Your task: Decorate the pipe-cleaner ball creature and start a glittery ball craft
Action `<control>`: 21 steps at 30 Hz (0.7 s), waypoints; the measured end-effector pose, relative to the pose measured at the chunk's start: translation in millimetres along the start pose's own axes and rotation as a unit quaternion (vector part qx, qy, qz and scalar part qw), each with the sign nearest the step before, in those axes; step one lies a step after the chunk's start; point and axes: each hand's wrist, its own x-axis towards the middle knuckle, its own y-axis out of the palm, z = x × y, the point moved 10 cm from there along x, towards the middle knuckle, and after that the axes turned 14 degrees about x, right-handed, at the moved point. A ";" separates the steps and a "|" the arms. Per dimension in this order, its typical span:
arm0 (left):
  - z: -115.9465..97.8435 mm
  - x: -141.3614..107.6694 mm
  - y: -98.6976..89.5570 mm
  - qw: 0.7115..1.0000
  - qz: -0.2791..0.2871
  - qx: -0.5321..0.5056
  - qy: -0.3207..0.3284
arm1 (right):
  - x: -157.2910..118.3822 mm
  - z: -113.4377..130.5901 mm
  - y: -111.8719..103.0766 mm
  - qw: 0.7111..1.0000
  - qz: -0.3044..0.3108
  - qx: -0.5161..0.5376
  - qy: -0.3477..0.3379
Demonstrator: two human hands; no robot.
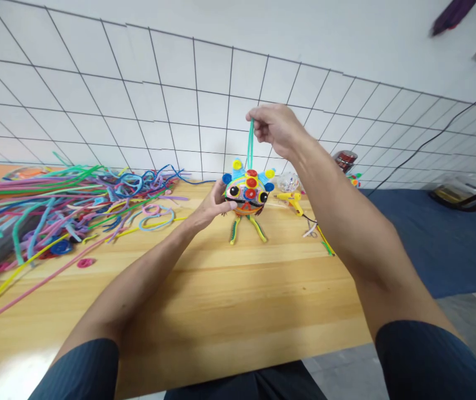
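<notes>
White tiles (179,105) with dark lines cover the wall behind a light wooden table (238,333). Near the middle, over the far part of the table, is a bright round toy (246,191) with big black eyes, red round bits down its front and two yellow and green legs (234,230). I can't tell if its feet touch the wood. Up high, the right hand (274,129) pinches the top of a green loop (250,147) that comes up from the toy, with fingers closed tight. The left hand (215,208) holds the toy's side, its thumb in front and its fingers partly hidden. Lots of fuzzy sticks (92,189) lie in a messy heap on the left. A yellow glue gun (290,198) lies just right of the toy, and blue cloth (405,239) is farther right.
</notes>
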 end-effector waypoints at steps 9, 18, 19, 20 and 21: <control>31.6 0.0 6.9 0.983 0.001 -0.179 -0.052 | 8.8 -28.3 -20.2 0.998 -0.041 -0.005 0.039; 46.3 -6.7 24.1 0.962 0.061 -0.249 -0.095 | 6.4 -36.9 -19.6 0.998 -0.037 -0.005 0.043; 46.4 -6.7 25.2 0.960 0.068 -0.254 -0.096 | 6.4 -36.9 -19.4 0.998 -0.037 -0.005 0.043; 46.2 -6.7 25.9 0.957 0.074 -0.261 -0.097 | 6.3 -36.9 -19.1 0.998 -0.036 -0.006 0.043; 45.5 -6.6 25.8 0.955 0.078 -0.270 -0.096 | 6.2 -36.8 -18.9 0.998 -0.035 -0.006 0.043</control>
